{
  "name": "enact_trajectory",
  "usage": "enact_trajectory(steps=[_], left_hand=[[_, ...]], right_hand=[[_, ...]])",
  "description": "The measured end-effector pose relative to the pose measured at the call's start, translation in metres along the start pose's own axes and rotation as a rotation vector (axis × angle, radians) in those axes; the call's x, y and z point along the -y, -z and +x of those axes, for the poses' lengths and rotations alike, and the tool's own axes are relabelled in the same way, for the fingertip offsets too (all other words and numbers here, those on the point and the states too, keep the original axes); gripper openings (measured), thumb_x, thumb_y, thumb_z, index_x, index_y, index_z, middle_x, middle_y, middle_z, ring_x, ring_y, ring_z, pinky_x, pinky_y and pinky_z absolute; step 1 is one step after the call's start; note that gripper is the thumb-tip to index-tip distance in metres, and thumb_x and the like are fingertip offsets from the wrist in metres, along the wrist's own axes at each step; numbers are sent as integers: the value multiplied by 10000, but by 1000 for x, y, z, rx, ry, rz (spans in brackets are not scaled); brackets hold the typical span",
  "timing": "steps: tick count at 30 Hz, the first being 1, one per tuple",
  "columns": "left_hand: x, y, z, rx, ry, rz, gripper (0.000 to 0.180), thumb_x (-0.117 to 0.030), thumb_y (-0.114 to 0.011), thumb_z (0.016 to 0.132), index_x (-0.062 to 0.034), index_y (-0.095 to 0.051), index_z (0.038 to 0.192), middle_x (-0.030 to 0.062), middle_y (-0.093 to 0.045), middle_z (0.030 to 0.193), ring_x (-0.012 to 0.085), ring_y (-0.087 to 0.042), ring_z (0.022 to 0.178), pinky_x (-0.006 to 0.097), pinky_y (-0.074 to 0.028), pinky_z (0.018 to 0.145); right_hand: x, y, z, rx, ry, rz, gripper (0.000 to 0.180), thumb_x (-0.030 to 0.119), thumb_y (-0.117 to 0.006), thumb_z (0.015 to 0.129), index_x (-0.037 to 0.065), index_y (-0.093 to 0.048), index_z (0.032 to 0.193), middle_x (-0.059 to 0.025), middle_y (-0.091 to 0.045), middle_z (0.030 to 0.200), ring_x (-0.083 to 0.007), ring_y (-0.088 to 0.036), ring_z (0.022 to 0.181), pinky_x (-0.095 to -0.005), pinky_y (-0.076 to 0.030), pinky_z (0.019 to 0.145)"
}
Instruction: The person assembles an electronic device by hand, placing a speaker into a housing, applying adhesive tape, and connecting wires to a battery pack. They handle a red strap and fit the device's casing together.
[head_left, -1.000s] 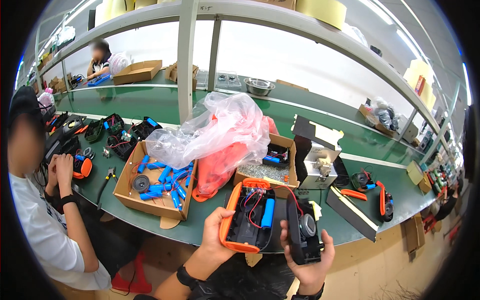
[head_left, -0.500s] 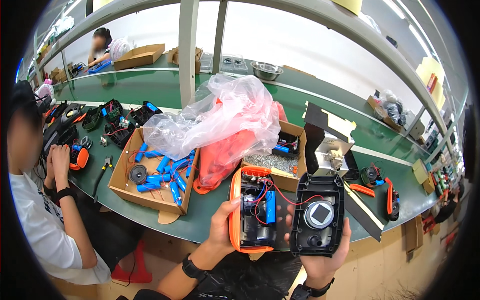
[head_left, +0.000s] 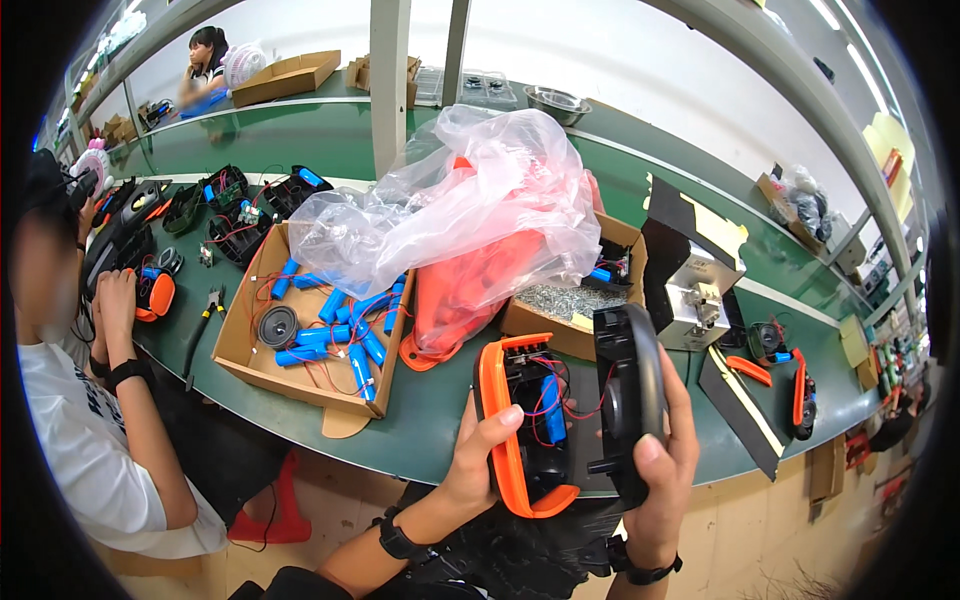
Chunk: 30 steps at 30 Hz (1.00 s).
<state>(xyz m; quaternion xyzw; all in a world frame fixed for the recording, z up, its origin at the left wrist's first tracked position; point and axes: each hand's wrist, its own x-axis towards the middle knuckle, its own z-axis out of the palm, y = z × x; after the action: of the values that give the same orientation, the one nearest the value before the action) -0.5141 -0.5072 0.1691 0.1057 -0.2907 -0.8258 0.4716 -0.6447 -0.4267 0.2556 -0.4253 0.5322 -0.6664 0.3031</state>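
My left hand (head_left: 474,460) is closed round the orange-rimmed black housing half (head_left: 508,462), thumb on its rim. Inside that half stands a blue cylindrical battery (head_left: 553,410) among red and blue wires. My right hand (head_left: 668,470) grips a black housing half (head_left: 632,400), tilted on edge with its inner side toward the orange-rimmed one. Its inner side is now mostly hidden. Red wires span the gap between the two halves, which are apart. Both are held up in front of the green bench's near edge.
Behind the halves, a carton (head_left: 300,385) holds blue batteries and a round speaker (head_left: 279,327). Plastic-bagged red-orange parts (head_left: 470,270) lie beside a carton of small screws (head_left: 575,300). A metal fixture (head_left: 697,305) stands to the right. Pliers (head_left: 205,335) lie near a co-worker (head_left: 110,450) at left.
My right hand has turned the black half from facing me to on edge, its inside toward the other half. The orange-rimmed half has tilted slightly. The whole view has shifted a little.
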Motion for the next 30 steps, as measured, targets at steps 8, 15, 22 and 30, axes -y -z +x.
enact_trajectory(steps=[8, 15, 22, 30], left_hand=[[1, 3, -4, 17, -48, 27, 799, -150, -655, 964, -66, -192, 1610, 151, -442, 1506, 250, -495, 1387, 425, -389, 1186], [5, 6, -8, -13, -101, 42, 925, -200, -688, 991, -89, -63, 1663, 150, -333, 1597, 253, -396, 1459, 419, -307, 1225], [-5, -1, -4, 15, -157, 89, 915, -214, -684, 1001, -92, -61, 1660, 149, -343, 1595, 252, -397, 1458, 418, -300, 1223], [-3, 3, -4, 28, -162, 142, 916, -227, -690, 1002, -91, -63, 1656, 156, -335, 1596, 252, -379, 1467, 422, -288, 1224]], right_hand=[[-13, -12, -4, 77, 46, -180, 862, 257, -769, 827, -80, -421, 1541, -246, -576, 1409, -284, -604, 1244, -368, -444, 1079], [-15, -14, -11, 121, 132, -505, 913, 308, -749, 778, -80, -429, 1540, -228, -582, 1396, -294, -596, 1258, -381, -446, 1081], [-18, -16, -12, 124, 171, -552, 899, 279, -751, 739, -72, -474, 1519, -238, -584, 1375, -315, -586, 1253, -411, -440, 1079], [-22, -15, -13, 146, 220, -645, 879, 287, -756, 730, -66, -509, 1496, -265, -576, 1392, -354, -578, 1269, -436, -427, 1098]])
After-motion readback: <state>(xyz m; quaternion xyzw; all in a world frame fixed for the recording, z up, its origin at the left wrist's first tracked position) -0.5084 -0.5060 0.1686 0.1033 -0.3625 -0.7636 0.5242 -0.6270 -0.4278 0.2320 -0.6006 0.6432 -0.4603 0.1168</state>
